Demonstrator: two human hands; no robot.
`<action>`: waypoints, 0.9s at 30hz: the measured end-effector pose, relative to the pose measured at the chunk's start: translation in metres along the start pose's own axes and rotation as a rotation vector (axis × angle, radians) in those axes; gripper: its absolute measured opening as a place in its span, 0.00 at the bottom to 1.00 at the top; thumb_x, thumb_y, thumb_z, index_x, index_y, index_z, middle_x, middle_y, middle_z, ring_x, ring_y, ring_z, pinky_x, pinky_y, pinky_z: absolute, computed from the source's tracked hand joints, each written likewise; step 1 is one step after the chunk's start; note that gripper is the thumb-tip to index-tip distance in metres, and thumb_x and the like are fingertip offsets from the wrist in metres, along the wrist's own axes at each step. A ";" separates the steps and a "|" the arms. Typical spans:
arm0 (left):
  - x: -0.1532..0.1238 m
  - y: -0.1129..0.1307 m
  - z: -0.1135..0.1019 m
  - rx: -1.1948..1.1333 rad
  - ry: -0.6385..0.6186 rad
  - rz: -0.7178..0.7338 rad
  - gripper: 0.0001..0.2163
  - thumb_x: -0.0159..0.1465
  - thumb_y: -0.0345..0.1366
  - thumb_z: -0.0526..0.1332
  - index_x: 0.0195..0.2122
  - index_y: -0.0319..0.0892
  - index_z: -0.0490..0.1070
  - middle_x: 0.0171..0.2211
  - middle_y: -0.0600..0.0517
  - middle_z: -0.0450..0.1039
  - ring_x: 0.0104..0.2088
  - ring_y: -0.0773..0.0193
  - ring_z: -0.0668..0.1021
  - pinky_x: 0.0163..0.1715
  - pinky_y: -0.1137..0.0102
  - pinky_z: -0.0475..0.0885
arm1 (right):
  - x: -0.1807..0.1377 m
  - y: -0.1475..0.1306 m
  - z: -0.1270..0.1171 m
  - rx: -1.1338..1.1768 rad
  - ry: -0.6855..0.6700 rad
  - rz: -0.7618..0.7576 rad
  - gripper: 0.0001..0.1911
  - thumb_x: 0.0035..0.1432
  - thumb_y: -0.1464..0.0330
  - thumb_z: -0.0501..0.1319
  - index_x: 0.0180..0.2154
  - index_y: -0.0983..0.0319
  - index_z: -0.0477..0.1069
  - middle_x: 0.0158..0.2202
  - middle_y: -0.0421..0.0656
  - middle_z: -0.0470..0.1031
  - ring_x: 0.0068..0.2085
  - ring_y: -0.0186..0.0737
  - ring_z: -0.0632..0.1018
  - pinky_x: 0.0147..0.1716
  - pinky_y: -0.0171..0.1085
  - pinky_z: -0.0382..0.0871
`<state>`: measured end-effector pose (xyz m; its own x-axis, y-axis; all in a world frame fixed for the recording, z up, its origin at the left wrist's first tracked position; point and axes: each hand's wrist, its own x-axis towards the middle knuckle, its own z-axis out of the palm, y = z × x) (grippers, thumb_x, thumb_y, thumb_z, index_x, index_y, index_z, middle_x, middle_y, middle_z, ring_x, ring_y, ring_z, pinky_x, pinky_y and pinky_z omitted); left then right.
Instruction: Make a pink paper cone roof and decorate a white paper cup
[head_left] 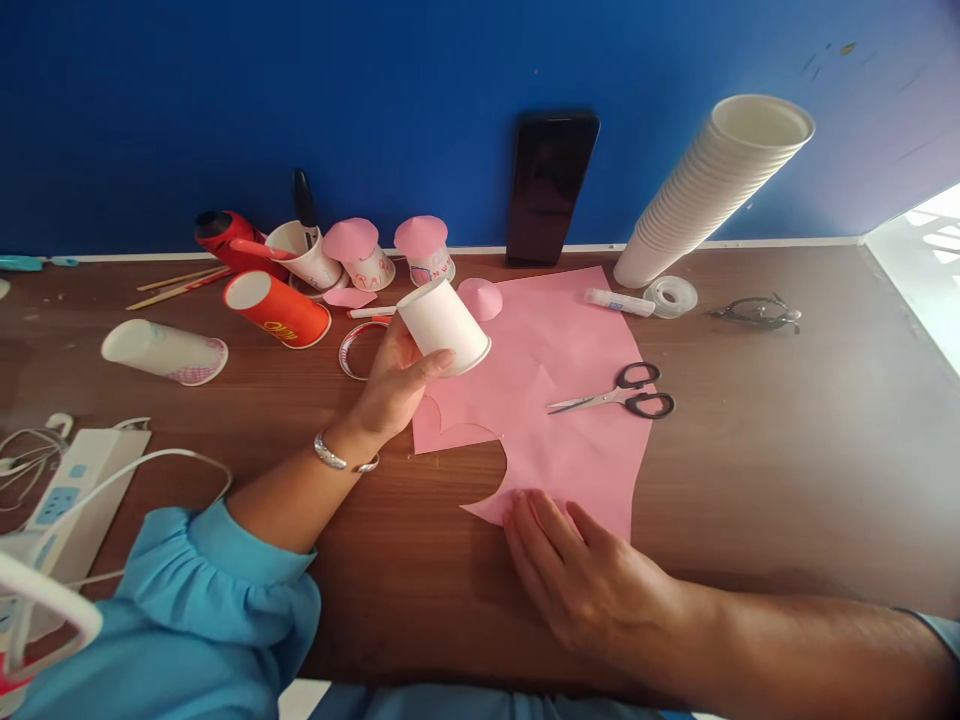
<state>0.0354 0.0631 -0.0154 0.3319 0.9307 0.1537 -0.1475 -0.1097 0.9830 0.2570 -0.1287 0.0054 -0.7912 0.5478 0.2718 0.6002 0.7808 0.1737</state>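
My left hand (397,375) is closed around a white paper cup (444,328), which it holds tilted and bottom-up above the table. Flat on the near edge of a cut pink paper sheet (540,340) lies my right hand (574,570), fingers stretched out. Black-handled scissors (619,393) rest on that sheet with their blades pointing left. Just behind the held cup is a small pink paper cone (480,299). Two cups with pink cone tops, a left decorated cup (373,270) and a right decorated cup (431,266), stand by the wall.
A tall leaning stack of white cups (705,190) and a phone (551,190) are against the blue wall. Tape (670,297), a glue stick (619,302) and glasses (759,312) lie right. Leftward are a red cup (277,310), a tape roll (352,350) and a power strip (75,490).
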 end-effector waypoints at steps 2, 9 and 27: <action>-0.001 -0.003 -0.003 0.056 -0.025 0.023 0.30 0.58 0.51 0.72 0.59 0.53 0.66 0.53 0.47 0.73 0.52 0.53 0.78 0.52 0.55 0.78 | -0.005 -0.002 0.000 0.010 -0.001 0.032 0.22 0.64 0.74 0.51 0.53 0.71 0.77 0.51 0.54 0.82 0.51 0.56 0.79 0.42 0.51 0.70; -0.003 -0.003 -0.005 0.132 -0.110 0.052 0.31 0.59 0.48 0.73 0.61 0.54 0.64 0.56 0.46 0.72 0.52 0.53 0.78 0.50 0.57 0.79 | -0.025 0.007 -0.006 0.048 -0.098 0.004 0.26 0.64 0.61 0.55 0.59 0.66 0.72 0.51 0.53 0.81 0.53 0.59 0.77 0.44 0.54 0.69; -0.005 0.002 0.000 0.180 -0.177 0.025 0.25 0.59 0.42 0.73 0.54 0.48 0.65 0.50 0.46 0.74 0.50 0.55 0.79 0.48 0.59 0.79 | -0.052 0.034 -0.009 -0.040 -0.029 0.044 0.25 0.62 0.77 0.55 0.60 0.67 0.71 0.50 0.54 0.82 0.51 0.56 0.81 0.52 0.54 0.72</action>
<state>0.0335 0.0585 -0.0139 0.4909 0.8529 0.1778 0.0057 -0.2072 0.9783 0.3196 -0.1335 0.0061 -0.7667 0.5902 0.2529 0.6383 0.7433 0.2004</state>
